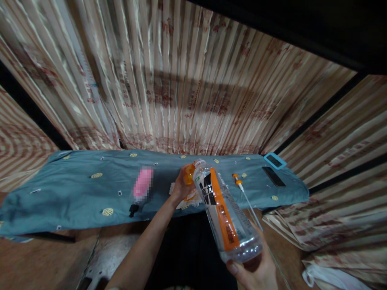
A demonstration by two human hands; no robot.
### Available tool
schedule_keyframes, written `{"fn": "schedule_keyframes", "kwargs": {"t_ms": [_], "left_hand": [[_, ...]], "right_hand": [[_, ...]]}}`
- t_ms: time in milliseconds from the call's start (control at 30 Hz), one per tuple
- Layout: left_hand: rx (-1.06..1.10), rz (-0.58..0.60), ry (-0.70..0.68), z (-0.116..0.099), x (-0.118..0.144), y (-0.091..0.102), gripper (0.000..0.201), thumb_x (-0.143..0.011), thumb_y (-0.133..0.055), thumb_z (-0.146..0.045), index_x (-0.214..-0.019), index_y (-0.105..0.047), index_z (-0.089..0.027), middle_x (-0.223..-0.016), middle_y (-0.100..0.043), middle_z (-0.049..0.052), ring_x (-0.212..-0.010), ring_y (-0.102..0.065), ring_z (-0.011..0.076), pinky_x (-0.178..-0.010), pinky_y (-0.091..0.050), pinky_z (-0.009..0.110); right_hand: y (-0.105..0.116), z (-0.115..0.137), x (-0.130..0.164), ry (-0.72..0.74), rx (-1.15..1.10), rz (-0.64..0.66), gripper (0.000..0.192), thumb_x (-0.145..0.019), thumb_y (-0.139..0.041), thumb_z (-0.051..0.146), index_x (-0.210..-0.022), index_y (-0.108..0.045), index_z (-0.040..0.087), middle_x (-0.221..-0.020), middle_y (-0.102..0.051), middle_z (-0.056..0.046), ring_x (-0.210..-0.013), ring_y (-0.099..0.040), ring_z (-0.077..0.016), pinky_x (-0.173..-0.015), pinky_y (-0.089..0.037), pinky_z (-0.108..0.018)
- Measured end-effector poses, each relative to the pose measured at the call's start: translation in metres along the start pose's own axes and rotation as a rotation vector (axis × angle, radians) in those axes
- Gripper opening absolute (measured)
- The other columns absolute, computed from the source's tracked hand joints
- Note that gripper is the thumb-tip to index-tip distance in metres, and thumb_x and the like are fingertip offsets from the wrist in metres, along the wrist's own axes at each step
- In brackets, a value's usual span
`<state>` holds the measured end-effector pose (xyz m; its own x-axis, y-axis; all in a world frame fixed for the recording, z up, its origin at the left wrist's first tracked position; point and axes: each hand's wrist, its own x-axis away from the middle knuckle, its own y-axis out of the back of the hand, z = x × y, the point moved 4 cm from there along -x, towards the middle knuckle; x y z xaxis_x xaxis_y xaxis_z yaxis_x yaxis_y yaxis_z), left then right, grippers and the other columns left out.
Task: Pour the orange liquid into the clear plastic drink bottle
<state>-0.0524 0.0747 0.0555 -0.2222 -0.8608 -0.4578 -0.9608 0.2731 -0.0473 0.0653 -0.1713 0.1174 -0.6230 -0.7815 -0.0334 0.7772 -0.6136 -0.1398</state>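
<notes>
In my right hand (256, 262) is a large clear plastic bottle (225, 213) with an orange, grey and black label. I grip it near its base, and it is tilted with its neck away from me. My left hand (182, 183) is closed around a small orange see-through container (190, 174), right beside the bottle's mouth. Whether the two touch, I cannot tell. Under my left hand and partly hidden lies a crumpled white and orange piece (193, 198). A pump dispenser top (238, 181), orange and white with a long tube, lies right of the bottle.
A narrow table with a teal patterned cloth (78, 193) spans the view. On its left lies a blurred-out pink bottle (143, 183) with a black top. A blue-framed digital timer (275, 161) and a dark phone (273, 176) lie at the right end. Striped curtains (181, 80) hang behind.
</notes>
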Motion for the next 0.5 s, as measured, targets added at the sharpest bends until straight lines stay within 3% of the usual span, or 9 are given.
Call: {"fn": "schedule_keyframes", "kwargs": {"t_ms": [333, 500], "left_hand": [[0.026, -0.011, 0.032, 0.0048, 0.0, -0.0001, 0.069, -0.058, -0.079, -0.024, -0.118, -0.044, -0.021, -0.117, -0.057, 0.007, -0.106, -0.057, 0.0227, -0.096, -0.046, 0.041], [0.027, -0.005, 0.034, 0.0022, 0.0003, 0.0, 0.069, -0.058, -0.078, -0.022, -0.118, -0.044, -0.022, -0.115, -0.058, 0.005, -0.102, -0.058, 0.0216, -0.093, -0.047, 0.039]], "right_hand": [[0.0, 0.0009, 0.0001, 0.008, 0.023, -0.013, 0.079, -0.044, -0.09, 0.046, -0.113, -0.057, 0.028, -0.1, -0.074, 0.003, -0.092, -0.071, -0.0152, -0.08, -0.052, -0.015], [0.0011, 0.0007, -0.0001, 0.017, 0.064, -0.016, 0.079, -0.045, -0.089, 0.049, -0.114, -0.057, 0.031, -0.102, -0.074, 0.006, -0.094, -0.07, -0.0138, -0.081, -0.051, -0.013]]}}
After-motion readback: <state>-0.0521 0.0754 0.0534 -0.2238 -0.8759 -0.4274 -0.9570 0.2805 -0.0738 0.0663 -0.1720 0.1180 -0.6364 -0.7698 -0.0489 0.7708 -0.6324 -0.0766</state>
